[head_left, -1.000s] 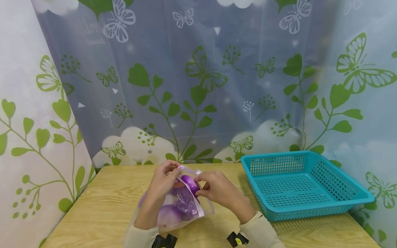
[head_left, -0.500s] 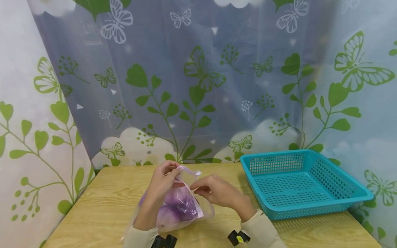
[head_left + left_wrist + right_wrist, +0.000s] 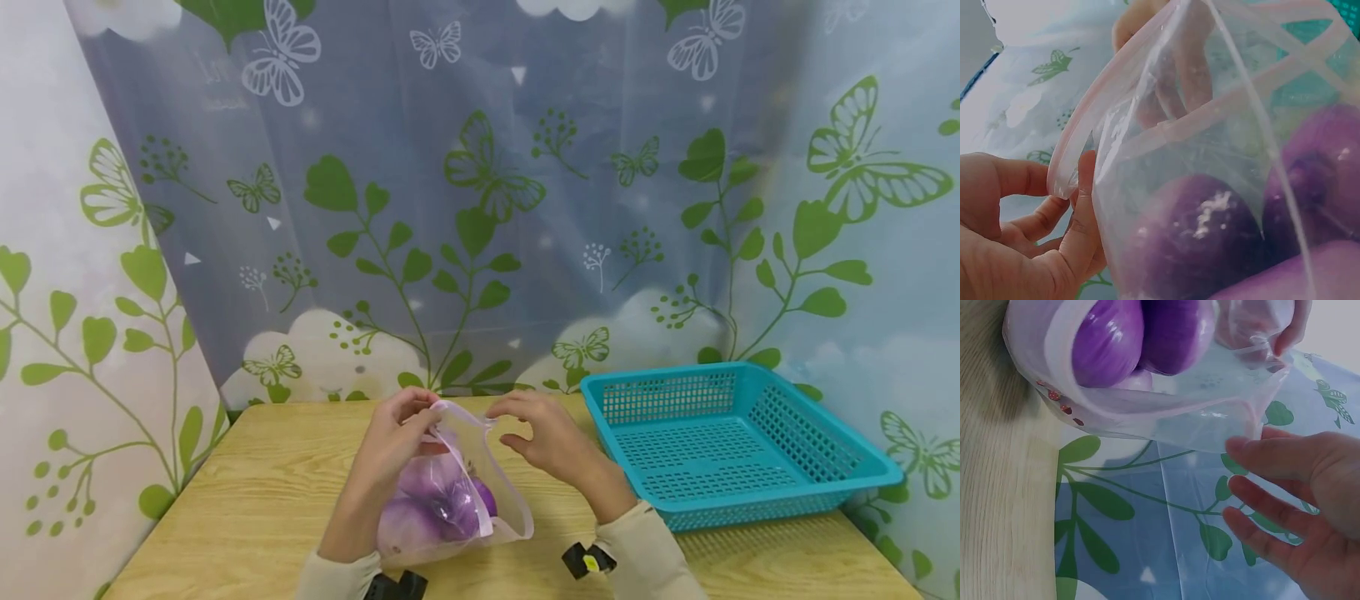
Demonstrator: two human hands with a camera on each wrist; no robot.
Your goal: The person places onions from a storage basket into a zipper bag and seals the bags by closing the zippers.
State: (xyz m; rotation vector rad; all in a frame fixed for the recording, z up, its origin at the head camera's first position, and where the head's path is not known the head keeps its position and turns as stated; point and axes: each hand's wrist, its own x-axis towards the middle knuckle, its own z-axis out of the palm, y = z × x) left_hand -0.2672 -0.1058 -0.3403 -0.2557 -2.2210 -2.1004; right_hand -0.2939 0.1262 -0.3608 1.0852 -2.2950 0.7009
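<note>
A clear plastic bag [image 3: 517,537] with pale pink edging stands on the table, its mouth spread wide. Inside lie several purple onions [image 3: 408,525], glossy and close together; two of them show through the opening in the right wrist view. My left hand [image 3: 393,442] pinches the left side of the rim between thumb and fingers. The right hand [image 3: 551,437] holds the opposite corner of the rim at its fingertips, drawing it out, with the other fingers [image 3: 1260,534] apart and loosely bent. Part of the onions hides behind my left forearm.
An open teal plastic basket [image 3: 780,496] with a perforated floor stands on the right of the wooden table [image 3: 255,492]. Behind the table hangs a blue curtain [image 3: 405,100] with green leaves and butterflies.
A purple onion that my right hand held at the bag's mouth now lies inside. The right hand has let go of it, risen to the rim and widened the opening. My left hand stays put.
</note>
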